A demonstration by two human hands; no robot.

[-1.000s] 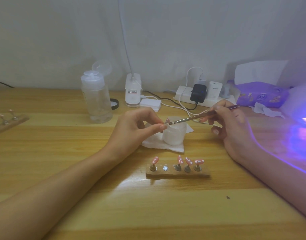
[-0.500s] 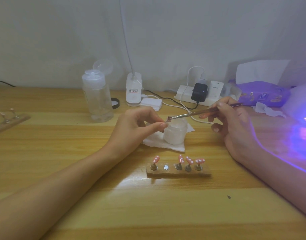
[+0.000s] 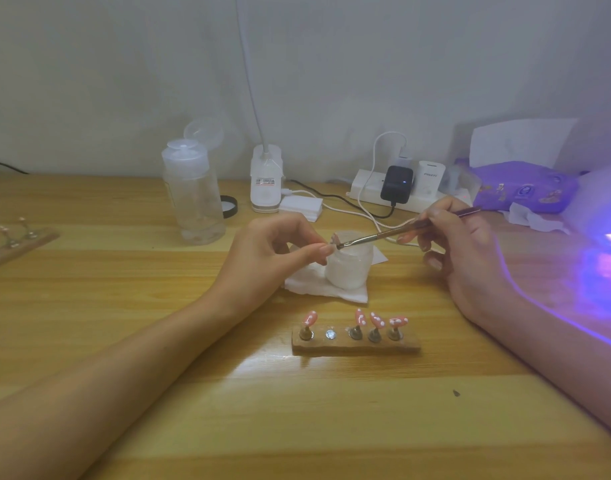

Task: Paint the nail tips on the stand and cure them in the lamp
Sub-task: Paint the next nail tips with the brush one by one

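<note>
Handling first: the nail tip [image 3: 335,240] I am working on is, by my judgement, very light, thin, springy plastic, slick wherever paint is wet. It should be taken by its edges or underside only, never across the painted face. My left hand [image 3: 272,251] pinches it between thumb and forefinger, just above the white jar [image 3: 349,271]. My right hand [image 3: 463,258] grips the brush [image 3: 383,234] pen-fashion, bristles touching the tip. The tip is small and pinkish; finer detail is too blurred to read. Four more nail tips [image 3: 360,317], pink with white dots, sit on pegs in the wooden stand [image 3: 356,346] nearer to me; its second socket [image 3: 330,334] is bare. The lamp [image 3: 605,202] glows violet at the right edge, well apart from the stand.
</note>
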